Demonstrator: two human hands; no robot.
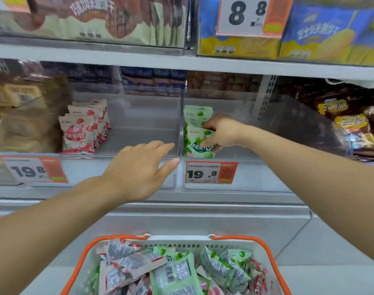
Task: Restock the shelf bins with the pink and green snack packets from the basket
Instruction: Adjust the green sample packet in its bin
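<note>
Two clear shelf bins stand side by side at mid-height. The left bin (147, 124) holds a row of upright pink packets (79, 133) at its left side. In the right bin (256, 116) stand green packets (195, 116), and my right hand (222, 132) grips the front green packet (194, 143) with thumb and fingers. My left hand (139, 167) hovers with straight fingers in front of the divider between the bins, holding nothing. Below, a white basket with orange handles (181, 243) holds several pink and green packets (173, 271) in a loose pile.
Price tags reading 19.8 (211, 172) hang on the bin fronts. Brown snack bags fill the neighbouring bins at far left (22, 116) and far right (347, 120). An upper shelf (181, 62) carries more boxed goods and an 8.8 tag.
</note>
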